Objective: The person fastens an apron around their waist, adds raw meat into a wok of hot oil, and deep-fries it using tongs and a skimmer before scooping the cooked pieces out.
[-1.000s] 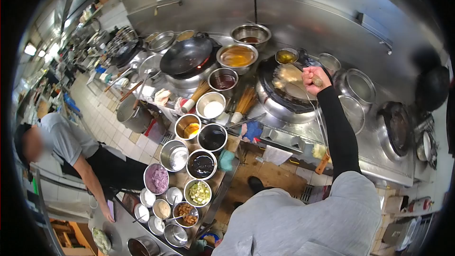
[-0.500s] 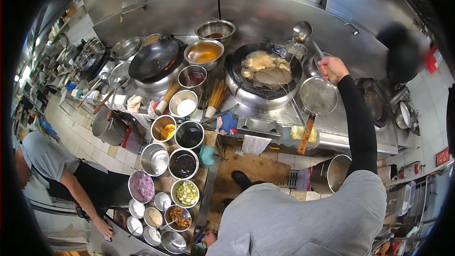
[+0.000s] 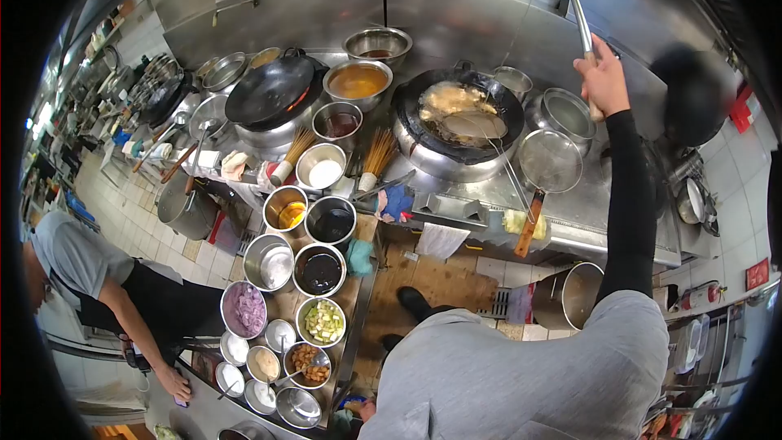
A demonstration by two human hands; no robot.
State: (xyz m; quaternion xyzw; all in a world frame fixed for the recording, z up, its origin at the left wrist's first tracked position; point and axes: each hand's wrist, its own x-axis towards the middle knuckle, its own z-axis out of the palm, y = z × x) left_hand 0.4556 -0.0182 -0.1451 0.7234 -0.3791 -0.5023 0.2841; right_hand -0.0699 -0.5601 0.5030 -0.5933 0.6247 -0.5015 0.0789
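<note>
My right hand point(image 3: 604, 83) grips the handle of a metal ladle point(image 3: 574, 2), held high above the stove, with its bowl cut off by the top edge of the view. A thin thread of liquid runs down from it towards a small metal pot point(image 3: 512, 79) behind the wok. Pale food pieces point(image 3: 453, 99) bubble in oil in the black wok point(image 3: 407, 132). A wire skimmer point(image 3: 470, 125) lies in that oil, its long handle over the rim. Low down beside the counter, my left hand point(image 3: 368, 410) shows only partly; its fingers are hidden by my body.
A round mesh strainer point(image 3: 551, 165) with a wooden handle rests right of the wok. Left stand metal bowls of sauces and ingredients, including chopped onion point(image 3: 245, 310). A second wok point(image 3: 269, 91) sits further left. A co-worker's hand point(image 3: 173, 384) rests on the lower left counter.
My right hand has risen with the ladle, whose bowl went from just above the small pot to the top edge of view. A thread of liquid now shows below it.
</note>
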